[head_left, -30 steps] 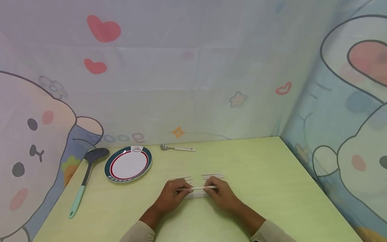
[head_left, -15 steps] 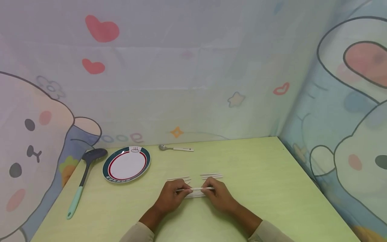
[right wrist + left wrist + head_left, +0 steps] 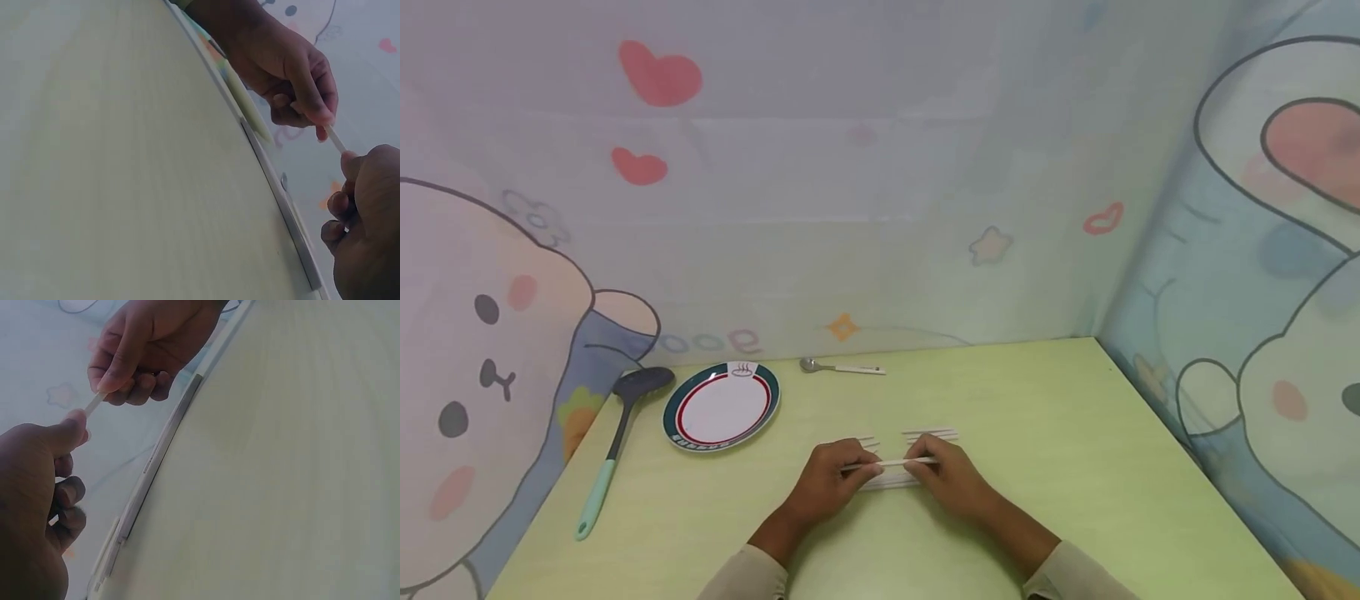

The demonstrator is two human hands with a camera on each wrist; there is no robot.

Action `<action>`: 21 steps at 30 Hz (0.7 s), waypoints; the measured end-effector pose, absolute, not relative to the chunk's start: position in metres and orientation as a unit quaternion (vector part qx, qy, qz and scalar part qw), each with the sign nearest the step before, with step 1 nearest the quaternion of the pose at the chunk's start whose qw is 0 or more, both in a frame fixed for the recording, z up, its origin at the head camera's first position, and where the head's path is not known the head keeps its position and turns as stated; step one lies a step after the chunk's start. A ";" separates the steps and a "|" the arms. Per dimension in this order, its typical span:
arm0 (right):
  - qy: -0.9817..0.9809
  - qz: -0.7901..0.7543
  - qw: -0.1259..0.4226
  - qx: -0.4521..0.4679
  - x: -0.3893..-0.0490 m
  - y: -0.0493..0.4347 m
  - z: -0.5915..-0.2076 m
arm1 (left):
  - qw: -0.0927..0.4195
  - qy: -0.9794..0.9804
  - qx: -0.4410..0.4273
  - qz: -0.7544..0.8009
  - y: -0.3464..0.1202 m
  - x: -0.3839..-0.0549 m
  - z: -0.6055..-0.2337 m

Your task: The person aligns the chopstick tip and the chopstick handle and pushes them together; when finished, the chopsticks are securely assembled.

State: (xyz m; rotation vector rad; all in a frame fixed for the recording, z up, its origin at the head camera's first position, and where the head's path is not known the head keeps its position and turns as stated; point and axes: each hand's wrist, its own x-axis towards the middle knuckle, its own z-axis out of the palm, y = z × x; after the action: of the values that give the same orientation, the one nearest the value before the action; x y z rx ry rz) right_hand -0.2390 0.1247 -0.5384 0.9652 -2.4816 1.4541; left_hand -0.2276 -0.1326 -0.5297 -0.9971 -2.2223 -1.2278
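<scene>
In the head view my left hand (image 3: 829,479) and right hand (image 3: 951,479) pinch one thin pale stick (image 3: 891,462) between thumb and fingers, one toward each end. The stick's short middle part shows between the hands. Both wrist views show the same pinch, with the stick (image 3: 95,404) raised above the table. Longer pale sticks (image 3: 891,481) lie side by side on the table just below the hands. Beyond the left hand lies a group of short sticks (image 3: 857,439), partly hidden by it. Another short group (image 3: 928,434) lies beyond the right hand.
A white plate (image 3: 722,408) with a dark green rim stands at the table's back left. Left of it lies a dark slotted ladle (image 3: 619,442) with a mint handle. A small spoon (image 3: 842,368) rests near the back edge. Printed cloth (image 3: 880,167) hangs behind the table.
The head view has shifted slightly sideways and back. Both hands keep their pinch on the stick, which is now a little higher over the longer sticks.
</scene>
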 end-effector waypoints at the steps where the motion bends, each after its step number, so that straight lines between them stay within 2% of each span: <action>1: -0.819 0.478 0.052 0.315 -0.240 0.127 -0.538 | 0.205 -0.800 -0.357 -0.437 -0.132 -0.228 -0.530; 12: -0.849 0.430 0.081 0.296 -0.254 0.154 -0.543 | 0.213 -0.834 -0.320 -0.396 -0.138 -0.236 -0.542; 17: -0.852 0.402 0.118 0.314 -0.259 0.160 -0.552 | 0.226 -0.853 -0.316 -0.348 -0.135 -0.237 -0.544; 21: -0.839 0.405 0.144 0.334 -0.261 0.161 -0.557 | 0.205 -0.875 -0.291 -0.327 -0.132 -0.234 -0.543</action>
State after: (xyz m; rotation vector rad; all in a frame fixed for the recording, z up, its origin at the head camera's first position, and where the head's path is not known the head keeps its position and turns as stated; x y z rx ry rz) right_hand -0.2615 0.1612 -0.5570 0.9629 -2.4178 1.1682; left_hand -0.2345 -0.1318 -0.5433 -0.8128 -2.4407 -0.9123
